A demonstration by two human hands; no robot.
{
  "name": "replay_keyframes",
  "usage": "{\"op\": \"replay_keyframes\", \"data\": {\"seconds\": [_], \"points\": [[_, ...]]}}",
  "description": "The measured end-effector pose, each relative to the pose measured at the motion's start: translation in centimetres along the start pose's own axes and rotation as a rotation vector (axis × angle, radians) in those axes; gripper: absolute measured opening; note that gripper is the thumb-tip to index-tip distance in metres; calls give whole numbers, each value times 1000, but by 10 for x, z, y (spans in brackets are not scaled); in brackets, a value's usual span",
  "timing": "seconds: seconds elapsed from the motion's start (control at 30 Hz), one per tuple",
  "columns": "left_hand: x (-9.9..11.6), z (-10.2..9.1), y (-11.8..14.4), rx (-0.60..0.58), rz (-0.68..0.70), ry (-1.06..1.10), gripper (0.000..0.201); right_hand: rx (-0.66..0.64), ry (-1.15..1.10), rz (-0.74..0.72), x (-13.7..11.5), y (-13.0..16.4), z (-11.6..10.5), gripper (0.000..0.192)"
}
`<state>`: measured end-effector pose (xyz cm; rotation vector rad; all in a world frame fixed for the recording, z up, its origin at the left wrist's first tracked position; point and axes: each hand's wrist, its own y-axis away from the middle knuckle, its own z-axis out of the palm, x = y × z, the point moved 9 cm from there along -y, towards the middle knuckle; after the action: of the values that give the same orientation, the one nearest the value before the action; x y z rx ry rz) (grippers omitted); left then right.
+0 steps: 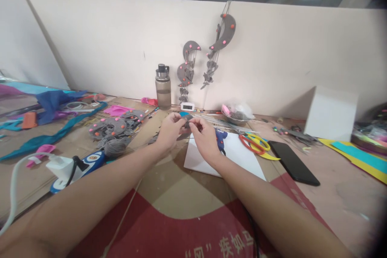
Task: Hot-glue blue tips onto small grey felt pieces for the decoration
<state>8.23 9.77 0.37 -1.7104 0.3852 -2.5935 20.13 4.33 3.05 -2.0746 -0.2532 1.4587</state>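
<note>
A small dark grey piece (188,119), felt-like in look, is pinched between my two hands above the table. My left hand (169,129) grips its left side with thumb and fingers together. From the right, my right hand (203,134) closes thumb and fingertips on the same piece. Its exact shape is mostly covered by the fingers. Just right of my right hand, a blue glue gun (221,139) lies on a white sheet (238,161). Grey strands (153,139) lie beside my left hand.
Left are grey crescents with pompoms (111,127), a grey yarn ball (115,146) and a power strip (95,157). Scissors (252,145) and a black phone (293,162) lie right. Behind stand a bottle (163,88) and small clock (187,107); crescent garlands (229,32) hang on the partition.
</note>
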Motion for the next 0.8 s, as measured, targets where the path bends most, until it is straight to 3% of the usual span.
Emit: {"op": "replay_keyframes", "data": {"seconds": [0.23,0.53,0.67,0.8], "points": [[3,10,1,-95,-61,120,28,11,36,-6,3,-3,-3,12],[26,-1,-8,-31,-1,172,25,-56,-79,-8,1,-2,5,15],[36,-4,-13,-24,12,262,23,-134,-295,81,7,1,15,19],[47,-10,-18,-3,30,275,19,-133,-271,114,8,1,14,23]]}}
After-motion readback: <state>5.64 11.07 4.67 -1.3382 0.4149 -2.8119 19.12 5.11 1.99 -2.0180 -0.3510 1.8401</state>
